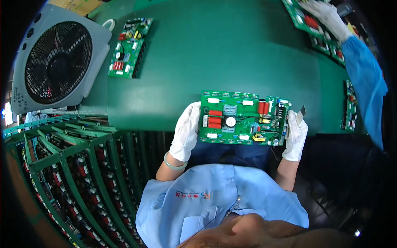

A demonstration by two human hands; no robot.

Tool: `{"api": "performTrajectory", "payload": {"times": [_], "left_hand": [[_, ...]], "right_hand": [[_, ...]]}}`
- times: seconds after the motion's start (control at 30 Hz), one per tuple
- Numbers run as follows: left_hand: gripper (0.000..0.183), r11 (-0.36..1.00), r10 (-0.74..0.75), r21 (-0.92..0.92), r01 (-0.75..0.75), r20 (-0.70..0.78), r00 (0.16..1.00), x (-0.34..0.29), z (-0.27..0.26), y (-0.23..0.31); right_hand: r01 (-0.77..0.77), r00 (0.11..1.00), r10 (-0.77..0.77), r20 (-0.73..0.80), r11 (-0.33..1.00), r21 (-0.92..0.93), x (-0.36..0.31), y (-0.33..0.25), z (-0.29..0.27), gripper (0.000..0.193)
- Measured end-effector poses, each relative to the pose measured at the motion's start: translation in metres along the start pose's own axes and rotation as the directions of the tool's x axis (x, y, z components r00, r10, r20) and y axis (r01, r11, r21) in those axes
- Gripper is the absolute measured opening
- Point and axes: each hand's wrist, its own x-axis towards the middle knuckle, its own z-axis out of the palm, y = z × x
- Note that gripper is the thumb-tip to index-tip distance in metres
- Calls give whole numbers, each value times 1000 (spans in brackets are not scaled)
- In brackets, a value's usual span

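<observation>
Between my two white-gloved hands, a green circuit board point(237, 132) is held up at the near edge of the green table. Red, white and yellow components stand on it, with a round white-topped part near the middle. My left hand point(187, 132) is closed on the board's left edge, its fingertips partly hidden behind it. At the right end, my right hand point(295, 136) grips the smaller upright section of the board. A flat grey metal piece like a blade point(302, 114) sticks up from that hand; its lower part is hidden by the glove.
A grey box fan point(58, 62) stands at the left, beside another circuit board point(127, 51). Green racks point(62, 153) full of boards are at lower left. At upper right, another person's gloved hand point(328, 18) touches stacked boards point(300, 18). One more board point(350, 105) lies at the right.
</observation>
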Motion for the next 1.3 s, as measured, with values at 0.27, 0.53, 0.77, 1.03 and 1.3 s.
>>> {"api": "performTrajectory", "payload": {"times": [0.27, 0.53, 0.77, 1.03, 1.3], "left_hand": [[49, 985, -80, -144, 100, 138, 987, -41, 4, -27], [46, 985, -87, -144, 100, 95, 992, -52, 6, -31], [52, 988, 48, -156, -3, 287, 957, -50, -6, -46], [80, 1000, 11, -29, -5, 229, 973, -51, 0, -39], [63, 998, 29, 45, -45, 322, 946, -42, -5, -41]], "right_hand": [[-10, 993, 4, -119, 999, -43, -26, 73, -33, 30], [-23, 992, 2, -126, 986, -166, -30, 65, -27, 35], [-20, 990, 7, -138, 996, -91, -34, 69, -28, 35], [-16, 992, -4, -127, 988, -156, -35, 70, -25, 36], [-21, 993, 7, -116, 993, -118, -36, 65, -25, 37]]}}
